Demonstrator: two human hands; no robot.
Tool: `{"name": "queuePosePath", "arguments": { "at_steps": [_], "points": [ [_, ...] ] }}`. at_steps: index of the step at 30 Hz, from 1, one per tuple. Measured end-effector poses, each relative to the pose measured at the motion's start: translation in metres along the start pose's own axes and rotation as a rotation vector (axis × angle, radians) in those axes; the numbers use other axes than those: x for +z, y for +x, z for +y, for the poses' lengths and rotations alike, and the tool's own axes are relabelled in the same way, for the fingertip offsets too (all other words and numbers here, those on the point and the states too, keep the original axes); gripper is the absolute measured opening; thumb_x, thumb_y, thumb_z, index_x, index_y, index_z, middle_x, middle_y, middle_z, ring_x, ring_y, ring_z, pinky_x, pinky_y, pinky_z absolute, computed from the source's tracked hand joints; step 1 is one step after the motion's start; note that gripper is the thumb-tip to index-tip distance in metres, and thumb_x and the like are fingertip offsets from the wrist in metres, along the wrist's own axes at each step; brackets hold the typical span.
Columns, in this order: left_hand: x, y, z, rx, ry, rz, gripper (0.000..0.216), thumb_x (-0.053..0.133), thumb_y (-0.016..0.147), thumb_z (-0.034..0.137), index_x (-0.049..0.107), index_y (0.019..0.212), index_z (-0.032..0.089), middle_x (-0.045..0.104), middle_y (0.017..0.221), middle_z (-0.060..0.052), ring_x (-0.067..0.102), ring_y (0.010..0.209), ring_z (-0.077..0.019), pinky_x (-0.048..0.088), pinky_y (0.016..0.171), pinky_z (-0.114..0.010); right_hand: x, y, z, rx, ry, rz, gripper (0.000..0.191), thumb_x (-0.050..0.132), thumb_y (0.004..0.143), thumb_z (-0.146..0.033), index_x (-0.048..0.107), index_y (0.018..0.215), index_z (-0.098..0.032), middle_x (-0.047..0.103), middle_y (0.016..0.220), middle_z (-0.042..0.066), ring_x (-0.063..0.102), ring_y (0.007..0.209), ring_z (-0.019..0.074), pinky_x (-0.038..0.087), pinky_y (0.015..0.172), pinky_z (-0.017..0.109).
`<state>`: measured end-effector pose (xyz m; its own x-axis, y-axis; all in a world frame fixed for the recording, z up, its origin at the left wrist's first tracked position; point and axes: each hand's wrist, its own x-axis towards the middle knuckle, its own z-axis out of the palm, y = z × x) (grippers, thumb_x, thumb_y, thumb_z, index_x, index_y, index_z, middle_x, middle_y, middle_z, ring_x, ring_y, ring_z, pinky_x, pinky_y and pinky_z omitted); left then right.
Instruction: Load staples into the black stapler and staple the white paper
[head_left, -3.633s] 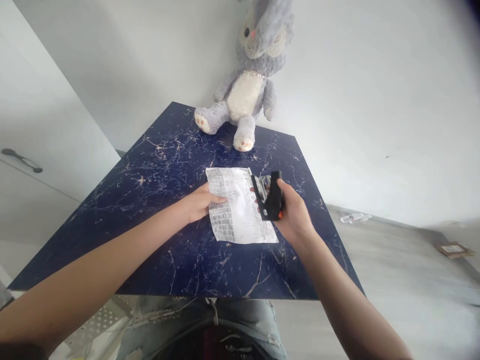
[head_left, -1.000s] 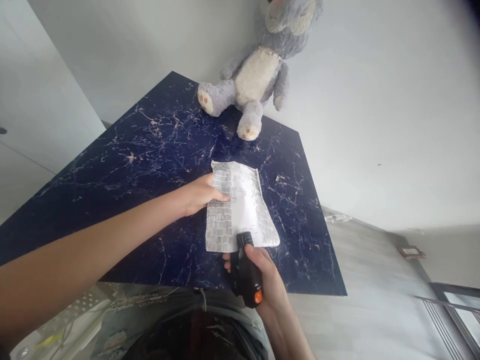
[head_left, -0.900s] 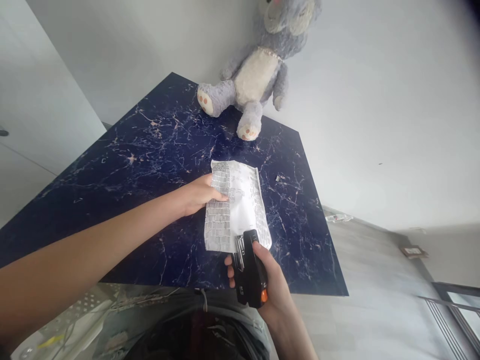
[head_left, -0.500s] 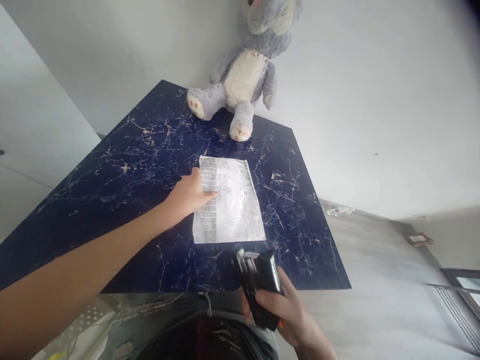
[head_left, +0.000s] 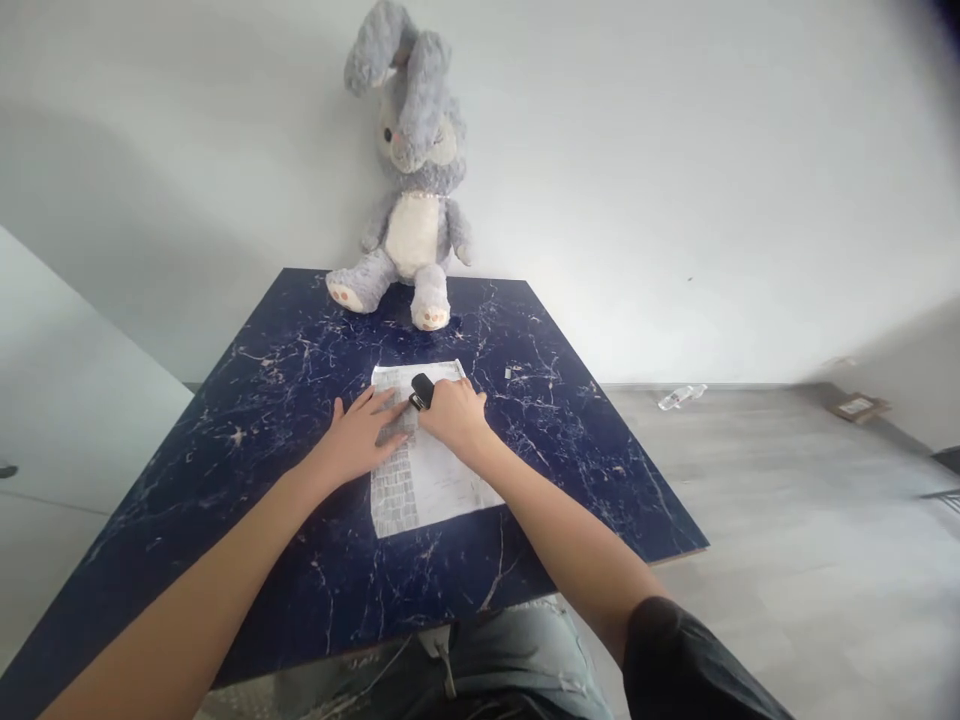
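A printed sheet of paper (head_left: 442,490) lies on the dark blue marbled table (head_left: 322,570). My left hand (head_left: 356,437) rests on the left side of the sheet with its fingers spread. Wrapped around a black stapler (head_left: 423,391) is my right hand (head_left: 456,415), over the upper middle of the paper. The stapler's front end points left, close to my left fingertips. Most of its body is hidden under my right hand, and I cannot tell whether its jaw touches the paper.
A grey plush rabbit (head_left: 416,230) sits at the table's back edge against the wall. Right of the paper lies a tiny light-coloured piece (head_left: 509,373). On the floor to the right are a clear plastic bottle (head_left: 682,396) and a brown package (head_left: 857,406).
My right hand has brought the stapler from the table's front edge up onto the paper. My left hand's fingers have spread out. The camera view has shifted, showing the whole rabbit.
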<state>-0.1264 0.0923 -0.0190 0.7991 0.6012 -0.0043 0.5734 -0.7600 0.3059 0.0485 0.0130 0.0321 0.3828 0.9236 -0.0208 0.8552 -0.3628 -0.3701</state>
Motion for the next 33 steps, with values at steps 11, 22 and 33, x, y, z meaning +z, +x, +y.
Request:
{"name": "queuePosePath", "arguments": {
  "at_steps": [11, 22, 33],
  "points": [
    [0.008, -0.007, 0.027, 0.057, -0.092, 0.163, 0.047, 0.043, 0.103, 0.051, 0.058, 0.143, 0.032, 0.057, 0.149, -0.007, 0.040, 0.145, -0.0381, 0.028, 0.116, -0.067, -0.018, -0.071, 0.098, 0.169, -0.084, -0.024, 0.021, 0.064, 0.088, -0.030, 0.069, 0.094, -0.011, 0.069, 0.098, 0.018, 0.067, 0.084, 0.0256, 0.047, 0.070, 0.032],
    [-0.016, 0.010, -0.022, -0.099, -1.232, 0.362, 0.012, 0.073, 0.085, 0.024, 0.068, 0.077, 0.017, 0.049, 0.059, 0.002, 0.045, 0.048, -0.0105, 0.036, 0.048, -0.020, -0.019, -0.002, 0.169, -0.117, 0.095, 0.278, 0.046, 0.044, 0.099, -0.037, 0.062, 0.134, -0.014, 0.057, 0.141, 0.018, 0.053, 0.132, 0.0291, 0.040, 0.113, 0.043],
    [-0.065, -0.021, -0.101, 0.013, -1.984, 0.670, 0.022, 0.055, 0.087, 0.023, 0.044, 0.068, 0.019, 0.025, 0.052, 0.009, 0.023, 0.038, -0.0057, 0.031, 0.046, -0.021, 0.055, 0.054, 0.093, 0.005, -0.252, 0.072, 0.068, 0.028, 0.106, -0.041, 0.026, 0.159, 0.003, 0.017, 0.166, 0.030, 0.014, 0.157, 0.0380, 0.014, 0.125, 0.050]
  ]
}}
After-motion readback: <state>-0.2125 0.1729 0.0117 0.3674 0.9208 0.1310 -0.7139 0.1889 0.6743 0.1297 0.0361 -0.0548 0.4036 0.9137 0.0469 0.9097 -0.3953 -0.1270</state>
